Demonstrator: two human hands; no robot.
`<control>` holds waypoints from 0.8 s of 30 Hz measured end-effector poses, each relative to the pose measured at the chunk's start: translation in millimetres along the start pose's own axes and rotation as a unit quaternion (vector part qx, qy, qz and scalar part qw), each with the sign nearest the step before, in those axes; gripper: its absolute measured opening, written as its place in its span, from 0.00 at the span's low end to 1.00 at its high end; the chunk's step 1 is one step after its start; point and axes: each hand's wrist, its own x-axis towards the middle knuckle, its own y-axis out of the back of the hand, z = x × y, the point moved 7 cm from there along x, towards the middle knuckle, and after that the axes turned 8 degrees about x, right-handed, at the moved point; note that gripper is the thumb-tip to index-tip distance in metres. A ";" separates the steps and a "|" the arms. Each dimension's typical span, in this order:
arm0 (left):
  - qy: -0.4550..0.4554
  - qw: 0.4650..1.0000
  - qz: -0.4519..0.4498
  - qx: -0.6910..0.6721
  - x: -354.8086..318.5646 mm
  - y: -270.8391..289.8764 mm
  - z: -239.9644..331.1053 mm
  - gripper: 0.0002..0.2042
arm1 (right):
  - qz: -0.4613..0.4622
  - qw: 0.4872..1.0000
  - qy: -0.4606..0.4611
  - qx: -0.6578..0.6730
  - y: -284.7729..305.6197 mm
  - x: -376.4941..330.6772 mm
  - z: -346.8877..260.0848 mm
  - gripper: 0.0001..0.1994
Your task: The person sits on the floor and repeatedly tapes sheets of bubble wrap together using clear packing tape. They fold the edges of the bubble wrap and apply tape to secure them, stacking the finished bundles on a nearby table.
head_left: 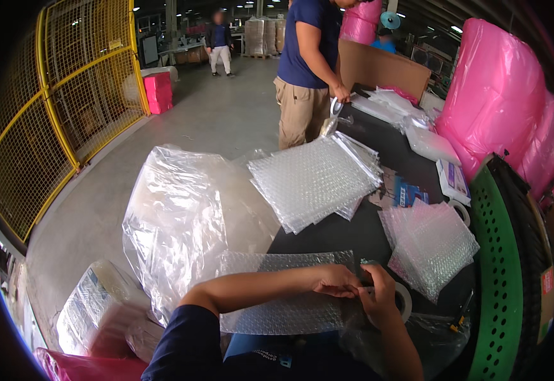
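A sheet of clear bubble wrap (270,320) lies across the near end of the dark table, under my left forearm. My left hand (337,279) is closed in a pinch at the sheet's right end. Facing it, my right hand (380,293) is closed too, its fingertips almost meeting the left ones. Whatever is between the fingers is too small to make out. Beside my right wrist sits a tape roll (405,302), partly hidden. Further right is a loose stack of pinkish bubble wrap pieces (432,244); a larger stack of bubble wrap sheets (315,181) lies ahead.
A big clear plastic bag (175,222) stands left of the table (302,238). A co-worker (308,57) handles tape at the far end. A green perforated panel (496,273) and pink wrapped rolls (493,95) border the right. A yellow-handled cutter (461,317) lies near right.
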 end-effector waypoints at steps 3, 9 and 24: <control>-0.019 0.999 0.004 0.043 0.2 -2.7 -0.8 0.08 | -0.025 0.999 -0.021 0.005 0.0 3.6 -3.6 0.21; -0.046 0.998 -0.028 -0.030 8.1 5.6 -6.6 0.07 | 0.034 0.997 -0.049 0.051 15.8 -8.9 -5.8 0.18; -0.063 0.988 -0.113 -0.086 -11.7 2.4 9.8 0.07 | 0.183 0.931 -0.284 -0.135 61.0 -118.6 13.7 0.19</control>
